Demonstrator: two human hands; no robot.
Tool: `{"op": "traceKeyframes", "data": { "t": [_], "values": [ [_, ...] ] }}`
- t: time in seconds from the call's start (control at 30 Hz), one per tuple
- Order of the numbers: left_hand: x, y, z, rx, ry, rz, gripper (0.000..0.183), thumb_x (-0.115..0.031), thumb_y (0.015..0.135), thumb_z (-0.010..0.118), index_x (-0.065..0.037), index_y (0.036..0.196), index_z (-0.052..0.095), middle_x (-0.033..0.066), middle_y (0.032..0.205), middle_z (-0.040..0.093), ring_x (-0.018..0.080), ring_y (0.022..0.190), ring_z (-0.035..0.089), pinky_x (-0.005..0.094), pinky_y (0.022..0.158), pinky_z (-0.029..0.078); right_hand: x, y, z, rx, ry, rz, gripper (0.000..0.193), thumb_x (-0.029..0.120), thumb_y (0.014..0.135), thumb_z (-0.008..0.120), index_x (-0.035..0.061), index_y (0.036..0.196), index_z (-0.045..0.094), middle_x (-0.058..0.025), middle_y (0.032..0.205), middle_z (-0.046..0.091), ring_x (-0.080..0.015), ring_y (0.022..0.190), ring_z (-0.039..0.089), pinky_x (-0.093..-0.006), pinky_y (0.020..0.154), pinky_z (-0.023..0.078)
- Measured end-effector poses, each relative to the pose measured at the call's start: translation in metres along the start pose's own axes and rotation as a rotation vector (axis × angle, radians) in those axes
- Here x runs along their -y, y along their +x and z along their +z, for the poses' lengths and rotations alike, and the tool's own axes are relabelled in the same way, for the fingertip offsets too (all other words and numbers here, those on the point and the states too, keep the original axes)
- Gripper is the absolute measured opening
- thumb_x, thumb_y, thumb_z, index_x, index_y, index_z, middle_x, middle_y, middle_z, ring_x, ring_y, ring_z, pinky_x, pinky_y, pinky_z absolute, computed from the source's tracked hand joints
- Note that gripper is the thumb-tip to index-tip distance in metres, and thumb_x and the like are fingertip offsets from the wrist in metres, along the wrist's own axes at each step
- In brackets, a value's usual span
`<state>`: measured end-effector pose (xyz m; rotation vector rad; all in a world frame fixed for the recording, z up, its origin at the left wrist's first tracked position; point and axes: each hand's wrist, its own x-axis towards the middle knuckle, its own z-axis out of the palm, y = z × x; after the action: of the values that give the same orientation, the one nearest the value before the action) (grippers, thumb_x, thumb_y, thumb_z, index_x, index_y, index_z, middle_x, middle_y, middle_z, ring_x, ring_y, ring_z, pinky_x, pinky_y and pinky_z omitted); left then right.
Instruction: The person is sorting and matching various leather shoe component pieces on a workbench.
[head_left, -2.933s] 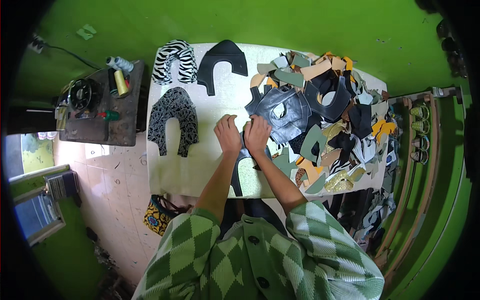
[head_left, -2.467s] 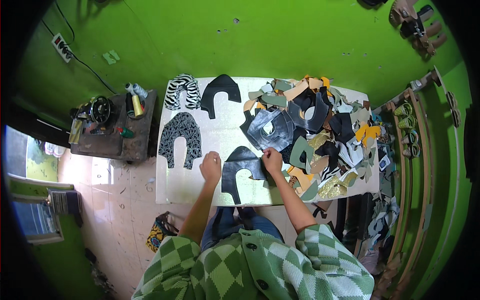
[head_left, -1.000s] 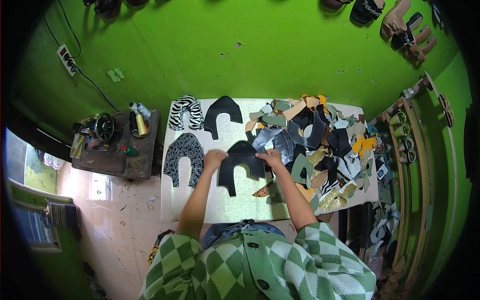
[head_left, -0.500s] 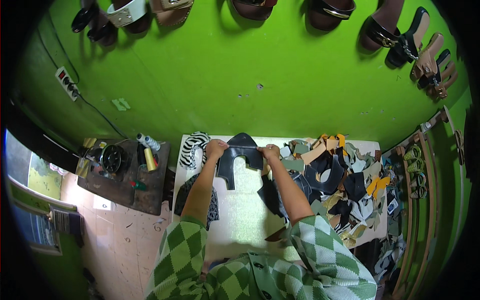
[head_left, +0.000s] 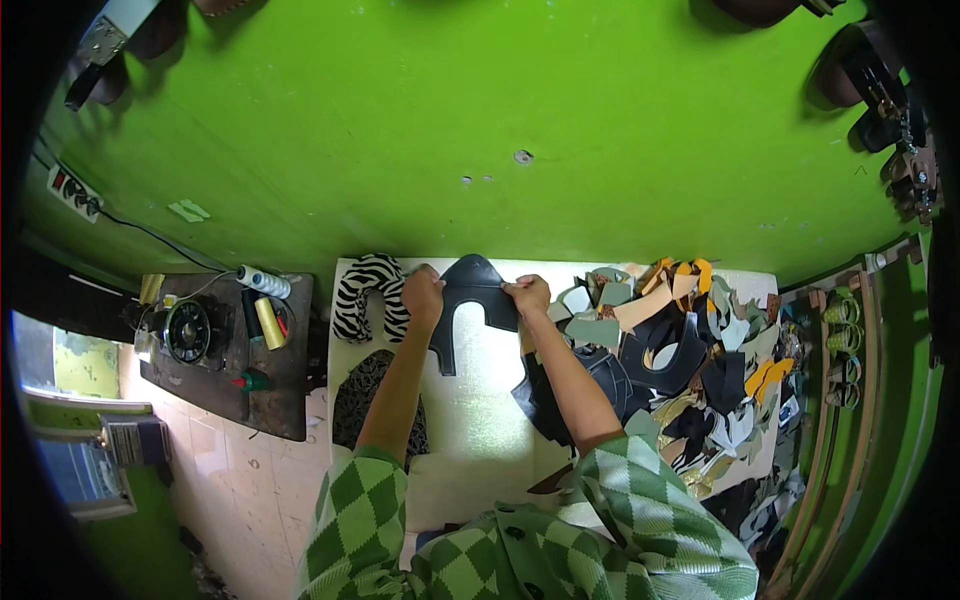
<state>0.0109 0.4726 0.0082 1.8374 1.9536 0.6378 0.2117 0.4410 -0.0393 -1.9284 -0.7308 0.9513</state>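
Both hands hold a black leather piece [head_left: 466,276] by its sides, over the far part of the white tabletop. It has a pointed far end and a rounded cut-out with two legs towards me. A faint straight line crosses it between my hands. My left hand [head_left: 424,292] is closed on the left edge, my right hand [head_left: 529,296] pinches the right edge. Left of my left hand lies a zebra-striped U-shaped piece [head_left: 357,296], with a dark patterned piece [head_left: 372,405] nearer to me. More black cut pieces [head_left: 545,400] lie under and beside my right forearm.
A heap of mixed scraps [head_left: 720,390] covers the table's right side. On the left, a dark side table [head_left: 215,385] bears thread spools [head_left: 268,322] and a black handwheel [head_left: 187,330]. A green wall [head_left: 400,150] with sandals hung on it rises behind; a wooden rack [head_left: 835,420] stands right.
My view has shifted, so the wall sandals have moved towards the upper rim. Both hands keep hold of the black leather piece, and its crossing line looks fainter now.
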Motion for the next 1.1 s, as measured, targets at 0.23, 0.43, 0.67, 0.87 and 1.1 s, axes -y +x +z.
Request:
{"op": "traceKeyframes", "data": {
  "t": [0.23,0.43,0.67,0.87,1.1],
  "values": [
    [-0.003,-0.009,0.001,-0.035,0.021,0.034,0.018,-0.010,0.073,0.070,-0.006,0.085,0.057,0.0101,0.078,0.063,0.0291,0.077,0.062,0.0387,0.064,0.047,0.020,-0.020,-0.009,-0.002,-0.238,0.004,0.025,0.018,0.063,0.079,0.0083,0.077,0.061,-0.0032,0.075,0.065,-0.0188,0.073,0.062,-0.0314,0.070,0.048],
    [-0.002,-0.008,-0.002,-0.025,-0.012,0.094,0.017,-0.009,0.073,0.069,-0.005,0.084,0.057,0.0106,0.079,0.062,0.0304,0.077,0.061,0.0392,0.065,0.047,0.018,-0.026,-0.014,-0.037,-0.233,-0.001,0.028,0.021,0.061,0.081,0.0065,0.077,0.062,-0.0049,0.074,0.065,-0.0176,0.070,0.062,-0.0292,0.069,0.048],
    [-0.004,-0.015,0.001,-0.078,0.132,0.178,0.013,-0.009,0.074,0.066,-0.005,0.082,0.057,0.0109,0.084,0.059,0.0307,0.083,0.059,0.0398,0.068,0.048,0.027,-0.050,-0.008,-0.182,-0.359,-0.332,0.019,0.015,0.067,0.075,0.0065,0.077,0.062,-0.0097,0.081,0.062,-0.0242,0.076,0.060,-0.0321,0.069,0.047],
    [-0.009,-0.041,-0.004,-0.023,0.043,0.199,0.018,-0.009,0.076,0.057,-0.003,0.092,0.061,0.0119,0.102,0.054,0.0299,0.096,0.054,0.0381,0.079,0.047,0.032,-0.076,-0.032,0.038,-0.255,-0.651,0.016,0.001,0.078,0.055,0.0078,0.092,0.059,-0.0155,0.094,0.052,-0.0349,0.084,0.056,-0.0422,0.073,0.046],
    [-0.011,-0.122,-0.032,-0.136,0.064,0.485,0.040,-0.003,0.072,0.060,-0.003,0.112,0.055,0.0182,0.127,0.044,0.0372,0.113,0.045,0.0427,0.096,0.038,-0.005,-0.122,-0.144,-0.239,-0.344,-0.775,0.026,-0.005,0.069,0.051,0.0034,0.093,0.054,-0.0176,0.097,0.049,-0.0368,0.093,0.050,-0.0436,0.082,0.040]
  ]
}}
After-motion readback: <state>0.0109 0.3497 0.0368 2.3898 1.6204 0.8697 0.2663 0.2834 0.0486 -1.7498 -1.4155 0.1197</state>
